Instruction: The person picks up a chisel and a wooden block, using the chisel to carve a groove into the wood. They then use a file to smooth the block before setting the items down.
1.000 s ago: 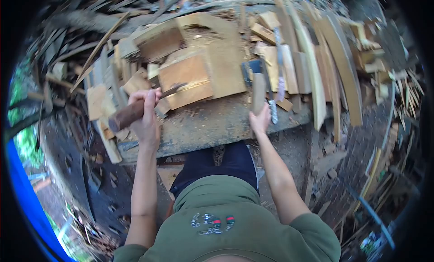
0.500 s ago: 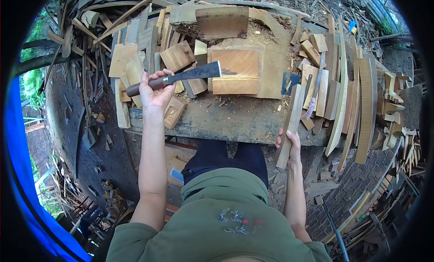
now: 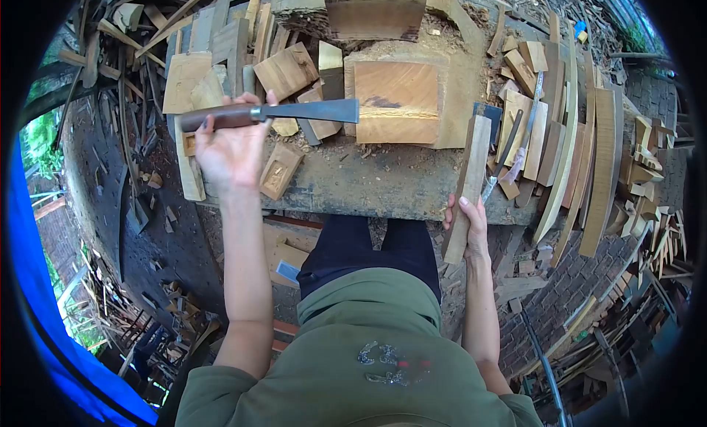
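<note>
A wide-bladed chisel (image 3: 317, 111) with a dark wooden handle lies across my upturned left hand (image 3: 234, 153), my fingers curled about the handle and its blade pointing right. The blade's end is just left of a light wooden block (image 3: 398, 84), whose top has a rough, pale groove running across it. In my right hand (image 3: 470, 219) is a long squared wooden bar (image 3: 471, 165), gripped near its lower end over the bench's front edge. Beneath the chisel sits a small block with a carved recess (image 3: 280, 172).
The worn workbench (image 3: 368, 184) carries wood offcuts and shavings. A dark board (image 3: 375, 11) stands behind the grooved block. Along the right side lie long wooden strips (image 3: 604, 169), a thin dark rod (image 3: 509, 136) and a saw-like blade with a wrapped handle (image 3: 515, 164). Scrap wood covers the ground.
My left hand has shifted left and the chisel has swung to nearly level. The wooden bar stands slightly more upright in my right hand. The view has moved a little over the bench.
</note>
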Demonstrator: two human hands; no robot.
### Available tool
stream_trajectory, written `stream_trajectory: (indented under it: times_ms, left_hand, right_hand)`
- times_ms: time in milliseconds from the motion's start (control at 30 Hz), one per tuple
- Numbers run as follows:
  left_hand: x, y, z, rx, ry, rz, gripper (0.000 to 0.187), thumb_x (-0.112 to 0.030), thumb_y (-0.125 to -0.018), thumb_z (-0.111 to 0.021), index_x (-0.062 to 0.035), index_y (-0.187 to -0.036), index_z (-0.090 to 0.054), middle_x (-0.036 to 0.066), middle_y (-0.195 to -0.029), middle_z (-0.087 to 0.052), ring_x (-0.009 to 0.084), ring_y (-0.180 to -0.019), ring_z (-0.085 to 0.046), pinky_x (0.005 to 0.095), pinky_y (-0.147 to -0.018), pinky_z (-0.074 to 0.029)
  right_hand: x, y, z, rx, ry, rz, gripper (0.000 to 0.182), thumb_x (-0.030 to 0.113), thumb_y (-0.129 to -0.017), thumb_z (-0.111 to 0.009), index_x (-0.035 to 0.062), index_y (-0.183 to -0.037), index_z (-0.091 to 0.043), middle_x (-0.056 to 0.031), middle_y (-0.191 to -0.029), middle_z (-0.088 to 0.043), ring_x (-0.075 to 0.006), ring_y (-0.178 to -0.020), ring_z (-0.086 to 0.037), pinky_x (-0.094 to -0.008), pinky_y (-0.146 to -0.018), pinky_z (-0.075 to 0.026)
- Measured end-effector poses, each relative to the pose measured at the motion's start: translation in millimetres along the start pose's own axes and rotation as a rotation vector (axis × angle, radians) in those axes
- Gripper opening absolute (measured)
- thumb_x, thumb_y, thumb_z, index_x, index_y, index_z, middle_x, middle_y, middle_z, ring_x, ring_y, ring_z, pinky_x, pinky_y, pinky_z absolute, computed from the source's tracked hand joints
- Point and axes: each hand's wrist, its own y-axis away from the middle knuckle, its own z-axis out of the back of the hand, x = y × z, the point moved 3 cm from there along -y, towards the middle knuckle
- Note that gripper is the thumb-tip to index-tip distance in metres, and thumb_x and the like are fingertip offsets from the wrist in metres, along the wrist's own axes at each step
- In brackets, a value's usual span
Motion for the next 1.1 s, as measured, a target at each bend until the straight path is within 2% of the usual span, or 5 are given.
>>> stream_trajectory:
  times_ms: [167,267,400,533,1100]
  left_hand:
    - [-12,13,-24,0.187,-0.650,-0.383,0.029,-0.006,-0.100,-0.050,0.0010,-0.128,-0.047,0.021,-0.115,-0.060,0.0332,-0.123,-0.055,0.0583,-0.107,-0.042]
    - [-1,20,-44,0.287,-1.249,-0.789,0.026,0.008,-0.091,-0.057,0.0006,-0.115,-0.051,0.014,-0.109,-0.059,0.0260,-0.099,-0.065,0.0506,-0.092,-0.058]
    - [41,19,-66,0.575,-1.043,-0.837,0.020,0.012,-0.086,-0.056,-0.0049,-0.090,-0.045,0.003,-0.078,-0.049,0.0117,-0.063,-0.056,0.0326,-0.047,-0.057]
    - [62,4,-62,0.611,-0.701,-0.611,0.010,-0.003,-0.092,-0.054,-0.0043,-0.093,-0.044,0.006,-0.073,-0.049,0.0097,-0.049,-0.048,0.0228,-0.037,-0.037]
    - [120,26,-29,0.955,-1.095,-0.521,0.023,-0.013,-0.078,-0.074,-0.0058,-0.087,-0.054,0.003,-0.066,-0.054,0.0132,-0.058,-0.056,0.0260,-0.053,-0.048]
  right_hand:
    - [-1,3,-4,-0.012,0.093,0.012,0.036,0.024,-0.090,-0.062,0.0064,-0.116,-0.045,-0.0054,-0.089,-0.055,-0.0114,-0.066,-0.056,-0.0264,-0.055,-0.049]
    - [-5,0,-4,-0.020,0.158,0.034,0.038,0.024,-0.090,-0.062,0.0059,-0.118,-0.045,-0.0050,-0.089,-0.055,-0.0110,-0.066,-0.056,-0.0263,-0.055,-0.049]
    - [-2,1,-12,-0.023,0.202,0.049,0.040,0.023,-0.089,-0.062,0.0053,-0.121,-0.045,-0.0043,-0.089,-0.054,-0.0105,-0.065,-0.056,-0.0259,-0.054,-0.049]
    - [-2,3,-18,-0.022,0.226,0.057,0.043,0.024,-0.089,-0.062,0.0046,-0.123,-0.045,-0.0037,-0.089,-0.054,-0.0101,-0.066,-0.056,-0.0255,-0.055,-0.048]
    - [-28,5,2,-0.159,0.420,0.174,0.048,0.022,-0.087,-0.065,0.0038,-0.126,-0.045,-0.0061,-0.094,-0.056,-0.0128,-0.073,-0.057,-0.0268,-0.063,-0.050]
